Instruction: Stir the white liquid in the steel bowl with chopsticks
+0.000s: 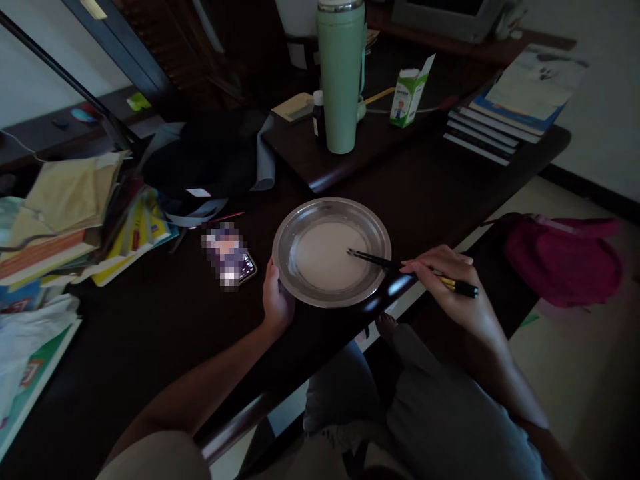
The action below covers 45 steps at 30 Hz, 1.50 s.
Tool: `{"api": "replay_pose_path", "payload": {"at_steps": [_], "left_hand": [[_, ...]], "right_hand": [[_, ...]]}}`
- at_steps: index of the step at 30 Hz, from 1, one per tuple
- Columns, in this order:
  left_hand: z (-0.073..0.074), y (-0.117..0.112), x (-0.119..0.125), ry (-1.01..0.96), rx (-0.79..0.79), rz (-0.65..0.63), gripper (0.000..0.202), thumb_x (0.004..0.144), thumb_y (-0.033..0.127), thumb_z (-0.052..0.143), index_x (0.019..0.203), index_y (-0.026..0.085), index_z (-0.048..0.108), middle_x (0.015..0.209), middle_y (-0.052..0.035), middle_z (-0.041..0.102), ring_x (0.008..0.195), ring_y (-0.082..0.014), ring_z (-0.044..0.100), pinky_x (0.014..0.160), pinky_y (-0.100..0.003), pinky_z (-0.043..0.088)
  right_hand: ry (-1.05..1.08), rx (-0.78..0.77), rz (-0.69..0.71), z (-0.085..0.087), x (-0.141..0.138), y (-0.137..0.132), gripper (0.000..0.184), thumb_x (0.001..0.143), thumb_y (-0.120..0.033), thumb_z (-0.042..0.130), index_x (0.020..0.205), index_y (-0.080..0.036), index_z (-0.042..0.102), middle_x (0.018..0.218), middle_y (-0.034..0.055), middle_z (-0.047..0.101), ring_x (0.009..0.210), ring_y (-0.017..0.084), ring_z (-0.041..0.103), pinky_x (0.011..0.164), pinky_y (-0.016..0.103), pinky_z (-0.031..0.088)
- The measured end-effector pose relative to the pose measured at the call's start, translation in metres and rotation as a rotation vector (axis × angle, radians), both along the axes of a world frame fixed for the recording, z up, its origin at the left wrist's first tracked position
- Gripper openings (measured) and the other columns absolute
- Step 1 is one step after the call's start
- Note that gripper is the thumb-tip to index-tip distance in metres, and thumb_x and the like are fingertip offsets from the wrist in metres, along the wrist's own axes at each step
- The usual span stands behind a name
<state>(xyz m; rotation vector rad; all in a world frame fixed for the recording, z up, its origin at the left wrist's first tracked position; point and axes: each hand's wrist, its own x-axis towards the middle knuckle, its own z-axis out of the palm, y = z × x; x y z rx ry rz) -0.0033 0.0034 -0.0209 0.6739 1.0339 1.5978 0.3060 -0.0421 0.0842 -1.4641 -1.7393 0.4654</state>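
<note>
A round metal bowl (pixel 367 223) holding a pale white liquid or batter sits on the dark wooden table near its front edge. My left hand (pixel 277 300) grips the bowl's near-left rim, fingers closed on it. My right hand (pixel 450 283) is closed on a pair of black chopsticks (pixel 385 263) with yellow bands, their tips resting in the white contents at the right of the bowl.
A phone (pixel 229 257) lies left of the bowl. Behind stand a green thermos (pixel 341 73), a small dark bottle (pixel 319 117) and an open carton (pixel 410 93). Books (pixel 505 107) are stacked at the right, papers and books (pixel 70 220) at the left. A pink bag (pixel 565 257) lies right of the table.
</note>
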Motion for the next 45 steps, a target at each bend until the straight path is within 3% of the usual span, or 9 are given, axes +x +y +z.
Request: {"api": "replay_pose_path", "payload": {"at_steps": [6,11,17,21,27,31,39,45], "left_hand": [[0.002,0.001,0.003,-0.005,0.006,-0.013,0.042,0.093,0.059,0.077,0.121,0.028,0.081,0.13,-0.0067,0.082,0.131,-0.032,0.072,0.117,-0.049,0.056],[0.004,0.001,0.005,-0.019,0.008,-0.01,0.041,0.092,0.058,0.078,0.12,0.028,0.081,0.127,-0.0051,0.082,0.126,-0.0296,0.074,0.115,-0.046,0.057],[0.001,0.0,0.006,-0.005,0.003,-0.008,0.043,0.095,0.057,0.075,0.125,0.027,0.079,0.13,-0.0049,0.082,0.128,-0.0287,0.074,0.116,-0.044,0.055],[0.0,-0.001,0.004,-0.002,-0.001,-0.008,0.042,0.097,0.056,0.073,0.127,0.027,0.078,0.129,-0.0054,0.082,0.128,-0.0291,0.073,0.117,-0.045,0.055],[0.003,-0.002,0.001,-0.016,0.008,-0.013,0.043,0.093,0.057,0.078,0.125,0.028,0.08,0.13,-0.0057,0.082,0.128,-0.0301,0.073,0.117,-0.047,0.055],[0.001,-0.001,-0.001,-0.007,0.01,-0.013,0.042,0.094,0.058,0.077,0.124,0.029,0.081,0.13,-0.0046,0.082,0.129,-0.0301,0.074,0.118,-0.047,0.056],[-0.007,0.003,0.003,-0.005,0.005,-0.006,0.04,0.094,0.058,0.076,0.121,0.029,0.082,0.13,-0.005,0.083,0.127,-0.0306,0.075,0.114,-0.047,0.059],[-0.003,0.002,0.008,-0.008,0.003,0.002,0.04,0.094,0.056,0.075,0.123,0.028,0.081,0.127,-0.0053,0.083,0.125,-0.0297,0.075,0.113,-0.046,0.058]], "right_hand": [[0.066,-0.077,0.161,0.005,-0.003,-0.006,0.028,0.109,-0.042,0.064,0.093,-0.035,0.086,0.09,0.0012,0.084,0.089,0.024,0.073,0.085,0.05,0.046],[0.026,-0.058,0.195,-0.006,-0.023,0.003,0.039,0.111,-0.052,0.056,0.094,-0.034,0.086,0.092,0.0013,0.085,0.093,0.025,0.071,0.088,0.049,0.042],[-0.063,0.009,0.146,-0.031,-0.04,0.02,0.039,0.113,-0.048,0.053,0.099,-0.033,0.086,0.096,0.0016,0.085,0.098,0.026,0.069,0.092,0.048,0.038],[-0.071,0.053,0.063,-0.036,-0.039,0.026,0.034,0.112,-0.041,0.056,0.099,-0.035,0.086,0.101,0.0,0.087,0.101,0.026,0.07,0.094,0.049,0.036],[-0.108,0.083,-0.061,-0.025,-0.024,0.022,0.031,0.11,-0.037,0.059,0.093,-0.033,0.085,0.098,-0.0004,0.086,0.097,0.026,0.072,0.092,0.049,0.038],[-0.063,0.084,-0.062,-0.009,-0.012,0.011,0.029,0.108,-0.037,0.062,0.09,-0.033,0.084,0.089,-0.0002,0.084,0.092,0.026,0.073,0.09,0.048,0.042],[0.04,-0.022,0.128,0.008,0.006,-0.005,0.028,0.109,-0.038,0.063,0.091,-0.034,0.085,0.087,0.0001,0.084,0.084,0.023,0.074,0.081,0.047,0.046],[0.076,-0.06,0.241,-0.005,-0.014,0.005,0.035,0.111,-0.048,0.06,0.09,-0.033,0.085,0.087,0.0,0.084,0.088,0.023,0.072,0.084,0.047,0.044]]}}
